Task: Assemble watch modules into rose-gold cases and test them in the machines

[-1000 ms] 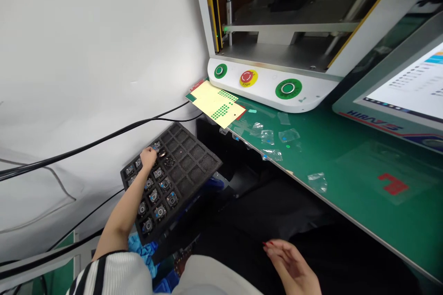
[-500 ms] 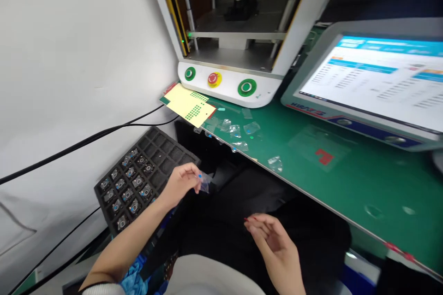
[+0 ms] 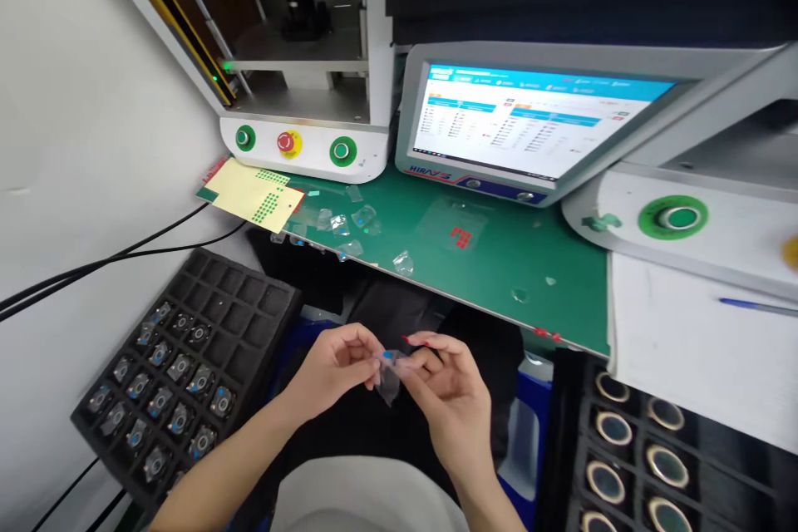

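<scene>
Hands meeting over the lap, both pinching one small clear plastic film piece with a blue dot.
Left hand and right hand each grip an edge, probably so it stays taut; black compartment tray of small round parts sits near left within reach.

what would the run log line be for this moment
left hand: pinching small clear film piece | right hand: pinching same piece | position: over lap, below green bench edge | black parts tray: left of hands

A green bench is seen carrying a white press unit with coloured buttons and a tilted touchscreen monitor. A yellow dotted sheet overhangs its left corner, scraps of clear film are scattered beside it, and a red mark is stuck mid-bench.
</scene>
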Tool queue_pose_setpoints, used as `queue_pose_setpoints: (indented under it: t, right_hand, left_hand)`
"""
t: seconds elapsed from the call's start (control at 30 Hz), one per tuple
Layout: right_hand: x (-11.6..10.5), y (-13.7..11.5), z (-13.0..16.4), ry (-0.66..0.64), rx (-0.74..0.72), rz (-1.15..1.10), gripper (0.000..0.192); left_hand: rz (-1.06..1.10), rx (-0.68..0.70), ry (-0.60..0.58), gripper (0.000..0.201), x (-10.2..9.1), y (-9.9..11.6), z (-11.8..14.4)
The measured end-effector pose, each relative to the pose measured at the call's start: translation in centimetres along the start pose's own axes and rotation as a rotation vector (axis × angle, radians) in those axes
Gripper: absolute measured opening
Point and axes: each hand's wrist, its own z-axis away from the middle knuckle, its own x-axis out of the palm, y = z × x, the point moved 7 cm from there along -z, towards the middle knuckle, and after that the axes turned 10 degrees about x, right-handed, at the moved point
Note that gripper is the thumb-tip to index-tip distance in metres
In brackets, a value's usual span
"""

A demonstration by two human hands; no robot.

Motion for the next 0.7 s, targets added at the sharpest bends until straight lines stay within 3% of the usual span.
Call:
queue_pose_setpoints:
  t: [0.1, 0.2, 0.3, 0.4, 0.5, 0.6, 0.7]
  right_hand:
    - [-2.4, -1.0, -0.7, 0.113, -0.082, 0.105, 0.022]
    - [-5.9, -1.8, -2.3, 0.326, -0.235, 0.269, 0.023]
    - [-7.8, -2.3, -4.9, 0.472, -0.408, 0.509, 0.015]
    - [-6.4, -2.0, -8.1, 0.364, -0.537, 0.779, 0.015]
    - [-3.8, -1.3, -9.9, 0.191, -0.628, 1.004, 0.032]
    - [-2.7, -0.6, -9.7, 0.136, -0.677, 1.166, 0.037]
    - [-2.8, 0.3, -9.0, 0.124, -0.697, 1.271, 0.043]
  left_hand:
    - [-0.174, 0.075, 0.028, 0.011, -0.7, 0.6, 0.0]
    - [-0.617, 0.33, 0.087, 0.013, -1.9, 2.4, -1.0]
    - [-0.891, 0.539, 0.192, 0.02, -3.0, 3.9, -4.2]
    - [-1.061, 0.682, 0.227, 0.024, -3.1, 4.9, -9.1]
    - [-1.232, 0.777, 0.124, 0.018, -1.9, 4.8, -13.1]
    - [-1.37, 0.821, 0.014, 0.014, -0.9, 3.6, -14.1]
    - [-1.462, 0.837, -0.038, 0.02, -0.7, 2.1, -13.0]
